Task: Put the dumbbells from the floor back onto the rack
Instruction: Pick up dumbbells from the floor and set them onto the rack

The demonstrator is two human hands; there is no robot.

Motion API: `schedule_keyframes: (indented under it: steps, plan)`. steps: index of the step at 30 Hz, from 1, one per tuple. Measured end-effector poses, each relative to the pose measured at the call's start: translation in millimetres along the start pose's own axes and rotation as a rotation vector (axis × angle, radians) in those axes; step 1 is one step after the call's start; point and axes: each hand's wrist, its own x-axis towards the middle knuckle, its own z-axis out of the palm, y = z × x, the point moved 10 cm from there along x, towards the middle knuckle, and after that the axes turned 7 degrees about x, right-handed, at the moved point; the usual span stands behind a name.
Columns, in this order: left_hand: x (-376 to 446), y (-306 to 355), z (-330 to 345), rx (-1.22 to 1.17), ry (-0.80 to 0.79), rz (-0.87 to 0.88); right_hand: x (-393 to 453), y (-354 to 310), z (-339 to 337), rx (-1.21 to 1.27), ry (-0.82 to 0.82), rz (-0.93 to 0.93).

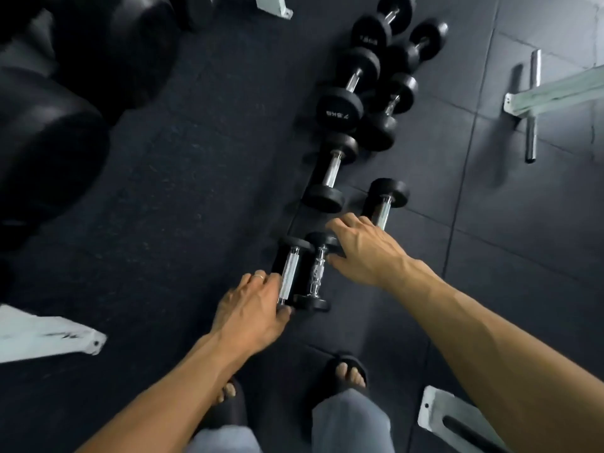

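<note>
Several black dumbbells with chrome handles lie in a row on the dark rubber floor, running away from me. The two nearest are small ones side by side: the left small dumbbell (289, 276) and the right small dumbbell (317, 273). My left hand (253, 313) touches the near end of the left one, fingers apart, not closed around it. My right hand (364, 250) hovers spread over the far end of the right one and hides the near end of a medium dumbbell (385, 204). Big black dumbbell heads on the rack (49, 158) fill the left edge.
Larger dumbbells, one marked 7.5 kg (340, 109), lie further along the row. White frame feet stand at lower left (49, 335), lower right (434, 410) and right (552, 93), the last with a chrome bar (532, 106). My sandalled feet (348, 374) stand just behind the nearest dumbbells.
</note>
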Motion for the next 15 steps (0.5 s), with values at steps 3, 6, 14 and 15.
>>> schedule_keyframes:
  steps: [3, 6, 14, 15]
  plan:
    - [61, -21, 65, -0.039, 0.03, -0.046, 62, 27, 63, -0.025, 0.005, -0.039]
    - [110, -40, 119, -0.052, 0.048, -0.088, 113, 45, 111, -0.03, 0.019, -0.071]
    - [174, -63, 212, -0.024, -0.028, -0.094, 189, 59, 184, -0.058, -0.006, -0.202]
    - [176, -65, 220, -0.02, -0.052, -0.081, 194, 55, 191, -0.074, -0.014, -0.233]
